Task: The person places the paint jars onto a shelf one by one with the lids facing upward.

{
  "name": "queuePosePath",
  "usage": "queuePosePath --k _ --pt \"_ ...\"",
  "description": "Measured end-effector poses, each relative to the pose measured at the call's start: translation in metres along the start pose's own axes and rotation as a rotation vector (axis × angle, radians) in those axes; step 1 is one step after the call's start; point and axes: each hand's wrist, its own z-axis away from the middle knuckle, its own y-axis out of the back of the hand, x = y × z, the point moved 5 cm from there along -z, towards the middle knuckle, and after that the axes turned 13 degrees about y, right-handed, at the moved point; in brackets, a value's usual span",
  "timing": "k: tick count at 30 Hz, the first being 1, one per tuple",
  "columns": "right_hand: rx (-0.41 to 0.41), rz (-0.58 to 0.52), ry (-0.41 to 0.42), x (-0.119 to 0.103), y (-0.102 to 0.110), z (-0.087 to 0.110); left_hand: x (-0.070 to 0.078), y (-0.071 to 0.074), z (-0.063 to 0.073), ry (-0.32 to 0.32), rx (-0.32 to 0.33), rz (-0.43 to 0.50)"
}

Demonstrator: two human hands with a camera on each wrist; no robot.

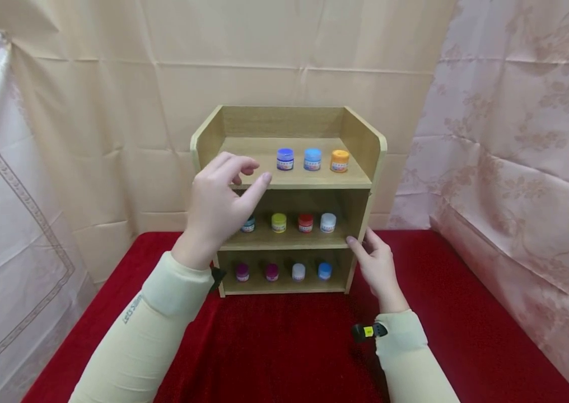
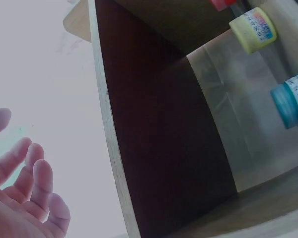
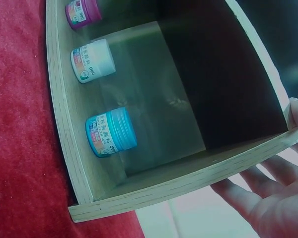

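Observation:
A small wooden shelf point(image 1: 284, 182) with three levels stands on red cloth. My left hand point(image 1: 219, 204) is raised in front of its upper left part, thumb apart from the loosely bent fingers, with nothing seen between them. On the top level, to the right of that hand, are a dark blue paint jar point(image 1: 285, 159), a light blue paint jar point(image 1: 312, 159) and an orange paint jar point(image 1: 339, 161). My right hand point(image 1: 376, 266) grips the shelf's right side panel, thumb at the front edge and fingers point(image 3: 243, 196) along the outside. The left hand hides part of the top level.
On the middle level stand a teal jar point(image 2: 291, 101), partly covered by the left hand in the head view, a yellow jar point(image 1: 279, 223), a red jar point(image 1: 306, 223) and a white jar point(image 1: 328, 223). Several jars, including a blue jar point(image 3: 111, 133), line the bottom level. Curtains point(image 1: 113, 112) hang behind.

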Motion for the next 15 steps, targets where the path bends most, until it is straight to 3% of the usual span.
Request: queuePosePath --k 6,15 --pt "-0.003 0.011 0.003 -0.002 0.0 -0.001 -0.011 0.014 0.022 -0.015 0.076 0.053" --pt "0.004 0.011 0.001 0.001 0.0 0.0 -0.046 0.031 0.056 0.108 0.141 0.036"
